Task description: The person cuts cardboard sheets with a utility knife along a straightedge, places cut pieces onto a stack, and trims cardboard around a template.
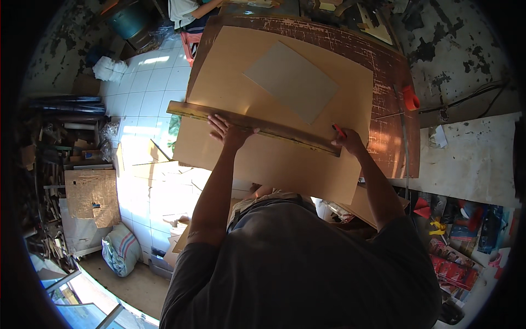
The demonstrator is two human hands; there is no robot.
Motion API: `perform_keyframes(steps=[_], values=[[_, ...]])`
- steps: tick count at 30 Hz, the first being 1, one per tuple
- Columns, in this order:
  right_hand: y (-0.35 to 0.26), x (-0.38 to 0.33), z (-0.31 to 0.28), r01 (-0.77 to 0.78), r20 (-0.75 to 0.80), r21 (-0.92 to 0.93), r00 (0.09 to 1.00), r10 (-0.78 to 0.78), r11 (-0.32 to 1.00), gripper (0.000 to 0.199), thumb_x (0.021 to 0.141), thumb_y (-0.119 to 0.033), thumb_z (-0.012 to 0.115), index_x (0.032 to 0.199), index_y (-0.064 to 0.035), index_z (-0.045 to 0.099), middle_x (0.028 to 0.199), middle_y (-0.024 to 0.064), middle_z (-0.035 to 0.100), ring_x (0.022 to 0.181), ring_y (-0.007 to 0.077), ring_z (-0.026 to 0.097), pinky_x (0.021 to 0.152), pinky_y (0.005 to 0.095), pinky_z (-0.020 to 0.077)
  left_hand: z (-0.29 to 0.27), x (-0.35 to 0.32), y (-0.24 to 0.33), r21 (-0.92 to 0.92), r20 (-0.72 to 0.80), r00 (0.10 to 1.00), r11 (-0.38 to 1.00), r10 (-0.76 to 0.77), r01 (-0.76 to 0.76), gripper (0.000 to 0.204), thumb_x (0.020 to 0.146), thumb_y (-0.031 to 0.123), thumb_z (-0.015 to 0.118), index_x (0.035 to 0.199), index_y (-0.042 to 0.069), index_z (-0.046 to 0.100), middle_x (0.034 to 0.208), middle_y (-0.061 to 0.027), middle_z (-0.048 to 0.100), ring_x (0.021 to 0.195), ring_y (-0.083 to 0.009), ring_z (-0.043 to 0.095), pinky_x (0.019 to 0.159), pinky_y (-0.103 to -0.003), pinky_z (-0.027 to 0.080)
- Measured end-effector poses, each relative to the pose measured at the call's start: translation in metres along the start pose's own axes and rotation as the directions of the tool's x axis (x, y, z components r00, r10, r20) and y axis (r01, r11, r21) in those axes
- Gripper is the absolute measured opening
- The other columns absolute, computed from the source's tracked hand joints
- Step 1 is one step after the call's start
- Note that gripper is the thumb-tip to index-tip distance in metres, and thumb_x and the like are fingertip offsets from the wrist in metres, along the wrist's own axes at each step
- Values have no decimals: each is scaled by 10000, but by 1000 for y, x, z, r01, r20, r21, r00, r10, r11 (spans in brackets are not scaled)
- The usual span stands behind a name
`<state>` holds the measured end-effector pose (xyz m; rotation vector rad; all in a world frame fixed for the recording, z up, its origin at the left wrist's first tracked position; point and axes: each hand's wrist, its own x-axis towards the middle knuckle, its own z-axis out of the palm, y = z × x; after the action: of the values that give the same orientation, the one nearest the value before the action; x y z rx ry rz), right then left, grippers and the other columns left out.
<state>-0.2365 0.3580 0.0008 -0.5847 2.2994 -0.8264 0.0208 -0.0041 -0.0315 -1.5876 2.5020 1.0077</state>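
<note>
A large brown cardboard sheet (pixel 307 178) lies on the work table in front of me. Across it runs a long, flat straightedge (pixel 279 127), sloping down from left to right. My left hand (pixel 230 133) presses on the straightedge left of its middle, its fingers spread. At the right end, my right hand (pixel 350 141) is closed around a red utility knife (pixel 339 130), most of which the fingers hide; whether its blade touches the cardboard I cannot tell. Beyond the straightedge a smaller grey board (pixel 293 82) rests on the sheet, turned at an angle.
The worn red-brown tabletop (pixel 392 145) shows right of the sheet, with a roll of red tape (pixel 411 98) near its edge. A person (pixel 189 12) sits at the far left on a red stool (pixel 190 46). Scrap boards (pixel 90 197) and a tied sack (pixel 121 249) stand at left.
</note>
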Motion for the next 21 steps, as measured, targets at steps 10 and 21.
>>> perform_keyframes(steps=[10,21], values=[[9,4,1,63,-14,17,998,-63,998,335,681,-244,881,731,-92,587,660,-5,558,644,133,551,639,308,449,3,6,-1,44,3,1000,999,18,-18,1687,530,703,870,1455,-59,-316,1561,-261,-338,1450,-401,-336,1137,-676,-81],[0,3,-4,5,55,-54,998,-2,999,322,674,-186,882,785,-63,606,749,41,625,717,172,617,721,337,501,6,6,-3,36,-22,1000,999,22,-21,1673,524,700,874,1485,-24,-288,1577,-247,-318,1460,-399,-319,1137,-679,-72]])
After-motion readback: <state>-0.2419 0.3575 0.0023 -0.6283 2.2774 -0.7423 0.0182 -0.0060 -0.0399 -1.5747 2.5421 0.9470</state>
